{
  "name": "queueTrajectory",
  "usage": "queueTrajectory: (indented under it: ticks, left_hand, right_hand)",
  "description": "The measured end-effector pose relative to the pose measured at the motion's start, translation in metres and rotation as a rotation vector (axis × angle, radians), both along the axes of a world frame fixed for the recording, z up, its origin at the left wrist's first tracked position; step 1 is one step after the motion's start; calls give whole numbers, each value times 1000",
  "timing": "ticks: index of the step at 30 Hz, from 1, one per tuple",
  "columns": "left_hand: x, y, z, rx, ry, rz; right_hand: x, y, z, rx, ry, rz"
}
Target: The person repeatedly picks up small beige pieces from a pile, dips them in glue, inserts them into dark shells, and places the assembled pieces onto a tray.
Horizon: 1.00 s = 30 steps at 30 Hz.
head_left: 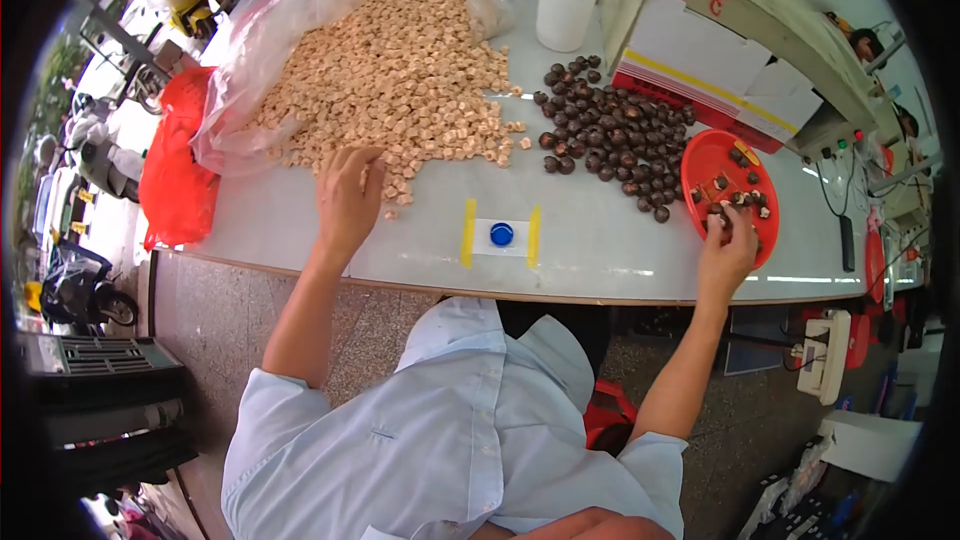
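Daylight's coming from the left, street [115,240] blown out there. My tabletop [600,252] is evenly bright with white glare spots near the front edge; floor [235,340] dimmer. Heavy fisheye bend, black corners, soft edges.

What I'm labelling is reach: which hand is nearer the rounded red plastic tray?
Right: right hand is over the tray; left hand is well left of it.
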<state>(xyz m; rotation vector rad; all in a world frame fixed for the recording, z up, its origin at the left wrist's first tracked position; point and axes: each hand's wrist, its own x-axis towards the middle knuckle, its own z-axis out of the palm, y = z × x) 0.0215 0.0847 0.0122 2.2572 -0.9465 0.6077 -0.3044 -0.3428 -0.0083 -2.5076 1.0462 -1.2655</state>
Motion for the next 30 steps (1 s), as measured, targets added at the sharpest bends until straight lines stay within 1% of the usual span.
queueTrajectory:
  ticks: [1,2,3,5,6,9,12,16,18,21,24,26,27,29,30]
  left_hand:
    - [1,5,-2,17,35,24]
    - [-1,6,-3,29,71,44]
    - [-3,7,-1,53,106,38]
    - [-8,4,0,85,189,5]
    - [-9,2,0,107,170,-4]
    - [-8,-8,-3,158,111,-38]
    - [-7,-27,4,200,-14,-7]
    - [4,-47,-2,326,-18,23]
    - [9,-50,-5,379,-31,32]
    - [4,-50,-1,377,-46,11]
    - [-19,-44,14,295,26,-127]
    - [-36,-43,7,323,79,-219]
    - [-42,-44,4,333,103,-262]
    - [-46,-48,-6,380,90,-245]
    - [-46,-49,-10,403,83,-242]
  right_hand:
    - [-2,-12,-2,-34,93,-15]
    - [-5,-29,-11,-128,142,12]
    - [-4,-32,-9,-49,215,3]
    - [-3,-38,-8,-35,318,-59]
    - [-1,-39,-7,-45,355,-102]
    - [9,-30,-2,-114,230,-123]
    - [36,3,6,-141,133,93]
    - [87,68,15,4,136,436]
    - [114,88,10,-30,145,565]
    - [147,113,6,-75,187,626]
    - [166,117,1,-132,288,630]
    - [173,117,-4,-159,344,662]
    - [173,118,-5,-161,305,667]
    - [167,121,0,-165,230,668]
    - [161,123,2,-110,180,687]
